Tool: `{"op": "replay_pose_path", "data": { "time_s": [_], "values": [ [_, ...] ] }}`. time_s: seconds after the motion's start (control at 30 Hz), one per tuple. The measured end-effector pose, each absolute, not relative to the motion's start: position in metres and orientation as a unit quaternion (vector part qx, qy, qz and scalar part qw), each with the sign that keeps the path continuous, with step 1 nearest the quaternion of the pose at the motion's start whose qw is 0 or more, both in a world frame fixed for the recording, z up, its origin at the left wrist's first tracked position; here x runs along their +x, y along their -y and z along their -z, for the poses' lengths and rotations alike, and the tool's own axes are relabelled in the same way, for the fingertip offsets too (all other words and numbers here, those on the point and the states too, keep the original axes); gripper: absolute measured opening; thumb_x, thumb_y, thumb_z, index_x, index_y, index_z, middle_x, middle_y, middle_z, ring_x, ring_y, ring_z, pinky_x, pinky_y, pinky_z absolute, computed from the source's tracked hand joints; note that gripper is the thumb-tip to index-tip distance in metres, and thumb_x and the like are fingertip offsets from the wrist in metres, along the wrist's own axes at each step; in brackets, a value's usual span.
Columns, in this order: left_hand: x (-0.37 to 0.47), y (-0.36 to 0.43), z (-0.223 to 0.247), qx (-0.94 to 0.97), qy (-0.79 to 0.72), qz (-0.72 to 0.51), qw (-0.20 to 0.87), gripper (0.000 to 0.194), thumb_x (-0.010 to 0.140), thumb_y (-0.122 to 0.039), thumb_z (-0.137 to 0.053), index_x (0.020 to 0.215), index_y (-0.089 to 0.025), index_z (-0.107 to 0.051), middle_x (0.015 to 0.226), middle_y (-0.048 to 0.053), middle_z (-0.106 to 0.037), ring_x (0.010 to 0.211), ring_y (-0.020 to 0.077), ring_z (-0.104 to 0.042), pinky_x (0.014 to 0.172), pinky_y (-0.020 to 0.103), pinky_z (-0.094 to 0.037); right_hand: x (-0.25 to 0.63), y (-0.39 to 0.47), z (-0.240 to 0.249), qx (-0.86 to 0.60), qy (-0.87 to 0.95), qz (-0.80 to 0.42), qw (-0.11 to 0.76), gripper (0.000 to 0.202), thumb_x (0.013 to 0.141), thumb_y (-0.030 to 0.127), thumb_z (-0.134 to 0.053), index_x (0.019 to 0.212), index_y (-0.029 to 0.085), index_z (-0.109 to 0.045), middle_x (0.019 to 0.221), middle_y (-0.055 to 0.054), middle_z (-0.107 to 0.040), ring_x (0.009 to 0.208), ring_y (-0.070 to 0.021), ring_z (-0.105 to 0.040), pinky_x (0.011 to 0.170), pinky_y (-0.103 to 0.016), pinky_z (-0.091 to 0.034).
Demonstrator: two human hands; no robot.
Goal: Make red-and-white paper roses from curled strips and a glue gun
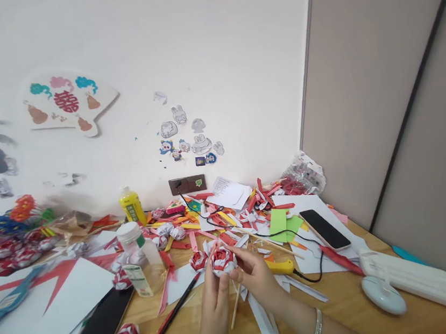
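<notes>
Okay, my left hand (215, 293) and right hand (258, 277) pinch a paper flower (223, 260); probably shaping it, next likely needs light pressure.

Head camera: single view from the person's head, above the worktop (341, 304), looking forward and down.
Wall (231, 36): faced across the worktop, standing behind it, farther off.
Hands (259, 281): close to the lens, over the worktop.
</notes>
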State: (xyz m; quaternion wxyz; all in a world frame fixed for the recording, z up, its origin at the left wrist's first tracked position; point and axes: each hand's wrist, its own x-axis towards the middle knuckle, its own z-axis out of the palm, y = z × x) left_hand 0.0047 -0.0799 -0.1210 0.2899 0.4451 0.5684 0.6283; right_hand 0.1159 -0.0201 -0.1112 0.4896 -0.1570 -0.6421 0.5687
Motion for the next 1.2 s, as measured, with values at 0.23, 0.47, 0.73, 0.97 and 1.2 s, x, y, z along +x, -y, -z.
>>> {"op": "replay_pose_path", "data": {
  "time_s": [0.23,0.47,0.73,0.97,1.2],
  "values": [
    [0.007,0.083,0.125,0.475,-0.551,-0.638,0.253,0.071,0.082,-0.067,-0.042,0.134,-0.019,-0.044,0.138,0.014,-0.051,0.138,0.0293,-0.032,0.110,0.043,-0.032,0.113,0.033,0.105,-0.168,0.628,-0.557,0.517,0.054,0.074,0.054,-0.070,0.119,0.025,-0.063,0.127,-0.009,-0.059,0.121,-0.0277,-0.051,0.106,-0.043,-0.037],
    [0.007,0.086,0.128,0.488,-0.554,-0.637,0.223,0.064,0.085,-0.062,-0.042,0.133,-0.020,-0.044,0.139,0.014,-0.050,0.133,0.0297,-0.040,0.109,0.043,-0.033,0.110,0.039,0.101,-0.167,0.617,-0.560,0.527,0.050,0.075,0.054,-0.069,0.116,0.026,-0.065,0.119,-0.008,-0.063,0.115,-0.0267,-0.056,0.102,-0.041,-0.041],
    [-0.006,0.076,0.122,0.496,-0.586,-0.600,0.223,0.067,0.083,-0.063,-0.043,0.133,-0.019,-0.047,0.142,0.014,-0.048,0.135,0.0298,-0.037,0.110,0.042,-0.031,0.108,0.029,0.105,-0.194,0.615,-0.570,0.510,0.054,0.079,0.048,-0.068,0.127,0.025,-0.057,0.132,-0.007,-0.057,0.124,-0.0259,-0.049,0.108,-0.043,-0.035],
    [-0.011,0.072,0.121,0.566,-0.568,-0.580,0.147,0.061,0.089,-0.054,-0.040,0.137,-0.016,-0.042,0.141,0.017,-0.049,0.132,0.0286,-0.042,0.106,0.047,-0.037,0.118,0.028,0.103,-0.197,0.708,-0.471,0.488,0.057,0.088,0.046,-0.059,0.140,0.030,-0.041,0.143,-0.004,-0.045,0.134,-0.0241,-0.038,0.111,-0.042,-0.029],
    [-0.016,0.075,0.128,0.638,-0.531,-0.556,0.039,0.049,0.095,-0.038,-0.038,0.141,-0.022,-0.035,0.144,0.014,-0.045,0.133,0.0256,-0.040,0.107,0.048,-0.036,0.118,0.031,0.106,-0.155,0.756,-0.392,0.502,0.058,0.091,0.046,-0.053,0.144,0.036,-0.030,0.141,-0.002,-0.048,0.131,-0.0212,-0.042,0.110,-0.038,-0.032]
  ]
}}
